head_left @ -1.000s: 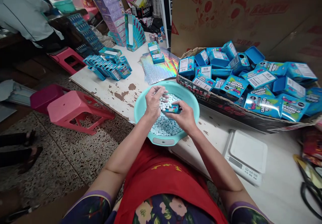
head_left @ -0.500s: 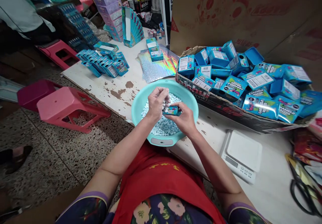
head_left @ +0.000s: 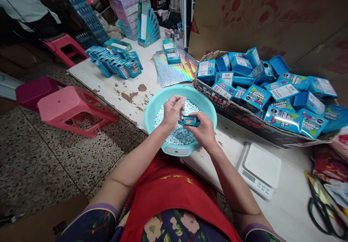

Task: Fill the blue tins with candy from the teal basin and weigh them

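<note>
My right hand (head_left: pixel 204 128) grips a small blue candy box (head_left: pixel 189 121) lying on its side, its printed face up. At the box's left end my left hand (head_left: pixel 173 112) is closed, fingers curled together, with a few white candies showing by the fingertips. How many it holds is hidden. Both hands are above a round turquoise basin (head_left: pixel 152 102), which holds many small pale candies (head_left: pixel 179 136).
A long carton (head_left: pixel 233 115) heaped with blue boxes stands at the right. Nearer lie a white scale (head_left: pixel 262 165) and black-handled scissors (head_left: pixel 320 209). Blue boxes (head_left: pixel 116 62) and shiny sheets (head_left: pixel 176 68) are at the back left. Beside the table stands a pink stool (head_left: pixel 61 102).
Fewer white candies show between my left hand and the box. The left fingers are closer together at the box's end. The view has shifted slightly.
</note>
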### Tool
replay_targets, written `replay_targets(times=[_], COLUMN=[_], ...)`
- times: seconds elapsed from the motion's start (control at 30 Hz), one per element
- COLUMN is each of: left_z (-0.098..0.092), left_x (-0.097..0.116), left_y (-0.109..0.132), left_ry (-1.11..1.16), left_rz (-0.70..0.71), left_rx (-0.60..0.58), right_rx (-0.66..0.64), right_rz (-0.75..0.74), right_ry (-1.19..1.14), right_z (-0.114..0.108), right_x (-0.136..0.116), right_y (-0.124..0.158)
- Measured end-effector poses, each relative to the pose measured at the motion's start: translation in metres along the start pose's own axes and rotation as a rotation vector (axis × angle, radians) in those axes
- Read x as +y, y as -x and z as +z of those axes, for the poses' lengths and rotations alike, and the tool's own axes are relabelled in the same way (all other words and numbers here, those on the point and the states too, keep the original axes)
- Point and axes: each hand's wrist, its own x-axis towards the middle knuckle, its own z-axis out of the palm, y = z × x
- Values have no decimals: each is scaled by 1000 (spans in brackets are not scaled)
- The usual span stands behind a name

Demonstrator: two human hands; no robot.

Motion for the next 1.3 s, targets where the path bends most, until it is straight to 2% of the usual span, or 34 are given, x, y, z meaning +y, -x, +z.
replay_targets(times=[0.1, 0.27, 0.33, 0.4, 0.47, 0.6, 0.63, 0.7, 0.87, 0.93, 1.03, 1.17, 1.3], left_z=[0, 1, -5, -20, -40, -75, -79, -81, -68, -63, -62, -65, -51], left_x=[1, 9, 13, 16, 16, 6, 2, -6, -19, -23, -23, -9, 8], left_y=[-1, 5, 3, -2, -7, -4, 0, 8, 17, 16, 10, 2, -3], left_ry=[49, 12, -22, -141, -471, -1490, -1647, -1779, -1581, -1468, -1255, -806, -399], left_rz=[-57, -105, -77, -15, 24, -46, -87, -169, -309, -328, -321, -318, -273], left_rx=[17, -69, -55, -33, -112, -446, -488, -518, -593, -584, -504, -351, -195], right_rx=[-10, -40, -41, 15, 79, 87, 94, 110, 100, 102, 112, 148, 123], right_rz=[51, 110, 169, 216, 262, 243, 243, 249, 241, 255, 253, 224, 139], right_ry=[-64, -197, -247, -282, -329, -343, -359, -384, -392, -402, -391, -325, -217], right_z=[2, 5, -1, -8, -13, -13, -13, -11, -11, -13, -17, -23, -13], right_x=[4, 3, 1, 2, 7, 12, 12, 13, 19, 23, 28, 30, 24], right_y=[-1, -1, 3, 6, 6, 2, 1, 3, 13, 17, 21, 23, 16])
